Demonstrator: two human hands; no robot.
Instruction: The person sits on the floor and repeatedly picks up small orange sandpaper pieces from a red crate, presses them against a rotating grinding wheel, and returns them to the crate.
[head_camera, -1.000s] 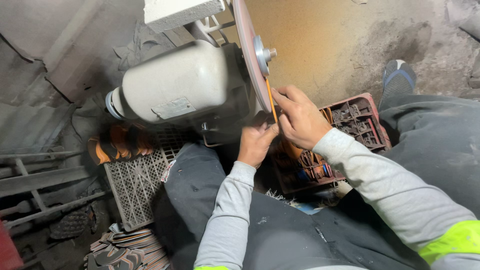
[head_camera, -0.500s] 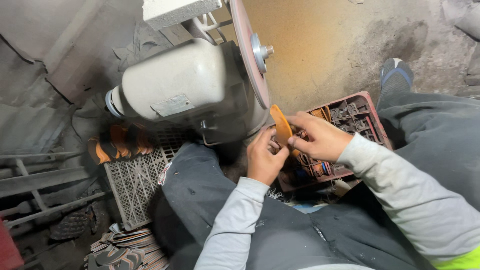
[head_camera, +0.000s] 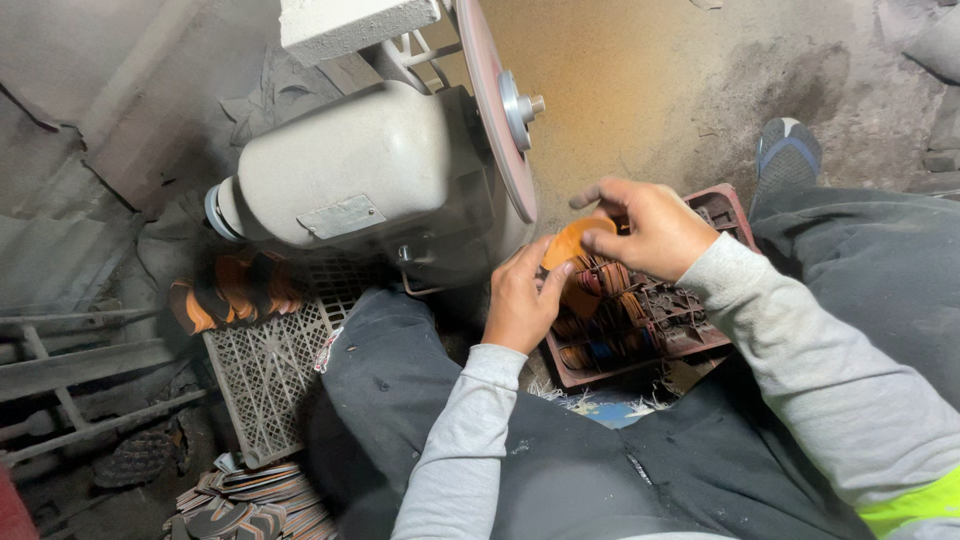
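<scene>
Orange oval piece (head_camera: 572, 243) pinched between left hand (head_camera: 520, 300) and right hand (head_camera: 650, 230).

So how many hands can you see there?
2. The left hand and the right hand meet in front of the grinding disc, both holding one orange piece. None seems hidden.

orange piece (head_camera: 568, 243): partly behind hands | red crate (head_camera: 690, 330): contents indistinct

The dirty floor (head_camera: 640, 90) holds a big grey motor (head_camera: 350, 180), a red crate (head_camera: 640, 330), a grey crate (head_camera: 265, 375) and stacked soles (head_camera: 240, 505).
</scene>
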